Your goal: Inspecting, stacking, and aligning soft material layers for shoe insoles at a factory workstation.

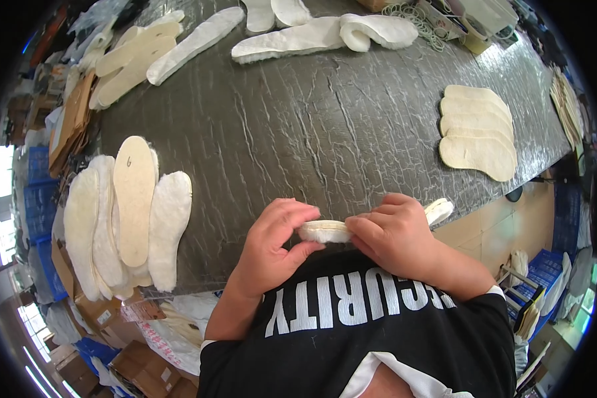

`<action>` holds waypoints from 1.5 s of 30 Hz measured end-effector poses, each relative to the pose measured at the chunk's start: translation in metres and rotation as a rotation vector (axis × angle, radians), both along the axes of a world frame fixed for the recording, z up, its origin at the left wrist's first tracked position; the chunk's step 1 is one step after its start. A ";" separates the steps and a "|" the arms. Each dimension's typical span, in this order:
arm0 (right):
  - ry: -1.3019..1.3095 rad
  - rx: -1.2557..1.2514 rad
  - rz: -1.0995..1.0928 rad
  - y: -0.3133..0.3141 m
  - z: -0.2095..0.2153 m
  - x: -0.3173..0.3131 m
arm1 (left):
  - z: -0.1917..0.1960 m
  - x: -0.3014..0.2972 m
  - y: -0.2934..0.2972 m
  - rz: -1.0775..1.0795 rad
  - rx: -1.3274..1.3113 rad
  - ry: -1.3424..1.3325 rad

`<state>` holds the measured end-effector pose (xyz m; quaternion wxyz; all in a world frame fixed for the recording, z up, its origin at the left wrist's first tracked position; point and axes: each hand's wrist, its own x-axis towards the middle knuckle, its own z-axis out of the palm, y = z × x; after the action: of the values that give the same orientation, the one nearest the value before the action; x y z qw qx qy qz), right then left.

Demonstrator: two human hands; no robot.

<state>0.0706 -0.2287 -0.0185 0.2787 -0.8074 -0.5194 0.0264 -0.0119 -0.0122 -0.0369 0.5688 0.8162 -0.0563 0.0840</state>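
My left hand [275, 242] and my right hand [395, 235] together grip a white fleecy insole [325, 231] close to my chest, at the near edge of the dark table [312, 126]. The insole lies sideways between the hands. Its far end [439, 211] sticks out past my right hand. My fingers pinch along its edge.
A pile of white fleecy and beige insoles [129, 212] lies at the table's left. A stack of beige insoles [477, 132] sits at the right. More fleecy insoles [325, 36] and beige ones [136, 60] lie at the far side. Cardboard boxes and blue crates stand around the table.
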 end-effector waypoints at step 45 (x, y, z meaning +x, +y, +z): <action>-0.161 0.092 -0.194 -0.001 -0.027 0.006 | -0.014 0.025 0.010 -0.183 0.158 -0.148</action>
<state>0.0764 -0.2294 -0.0455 0.2741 -0.8397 -0.4602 -0.0895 0.0133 -0.0017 -0.0505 0.5023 0.8415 -0.1787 0.0871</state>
